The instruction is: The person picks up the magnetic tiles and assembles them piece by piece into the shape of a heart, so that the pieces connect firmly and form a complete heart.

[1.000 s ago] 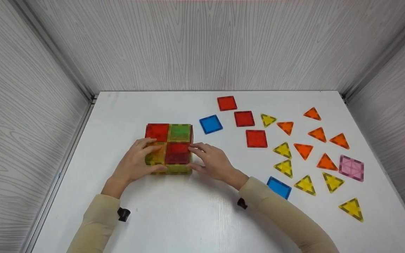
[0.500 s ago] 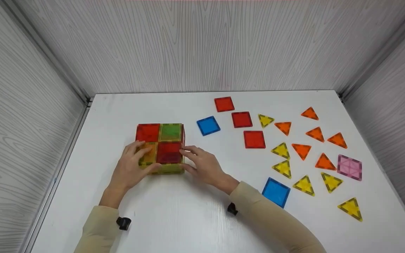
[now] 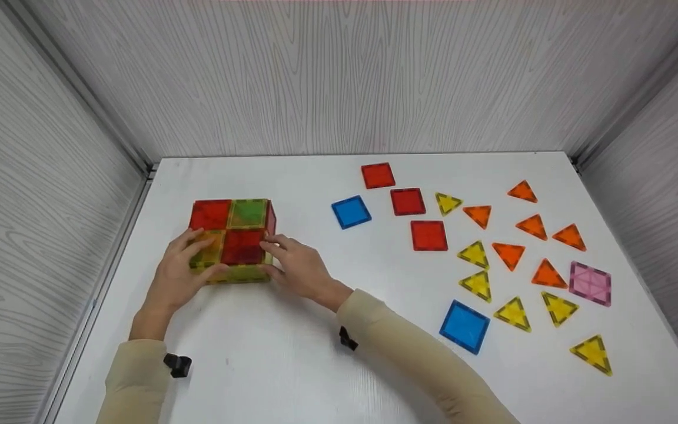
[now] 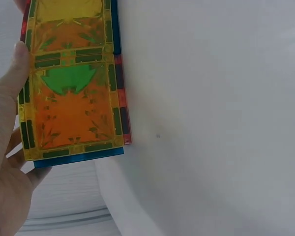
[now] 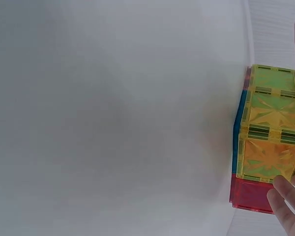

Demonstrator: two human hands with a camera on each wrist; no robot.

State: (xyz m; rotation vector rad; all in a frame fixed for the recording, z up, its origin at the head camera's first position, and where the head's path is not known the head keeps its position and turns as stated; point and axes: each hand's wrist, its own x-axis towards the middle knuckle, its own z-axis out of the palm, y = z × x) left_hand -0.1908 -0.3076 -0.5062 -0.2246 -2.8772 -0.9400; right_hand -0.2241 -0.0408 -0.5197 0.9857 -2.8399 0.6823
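A low box of translucent magnetic tiles (image 3: 243, 246) lies toward the left of the white table. Its top shows two red squares, a green one and an orange-yellow one; the front wall is yellow. My left hand (image 3: 175, 277) grips the left side, thumb along the front and fingers over the top left edge. On the opposite side, my right hand (image 3: 301, 268) holds the front right corner between thumb and fingers. In the left wrist view, the yellow front wall (image 4: 76, 108) has blue and red tile edges beneath it. The right wrist view shows a red tile (image 5: 253, 194) at the box's end.
Loose red squares (image 3: 429, 235) and a blue square (image 3: 351, 212) lie right of the box. Another blue square (image 3: 465, 327) lies near the right sleeve. Several yellow triangles (image 3: 514, 314), orange triangles (image 3: 508, 255) and a pink square (image 3: 590, 284) are farther right. Grey panels surround the table.
Both hands have moved left, and slightly away from me, with the tile box between them. The near blue square, earlier partly covered by the right sleeve, now shows fully. The loose tiles stay put.
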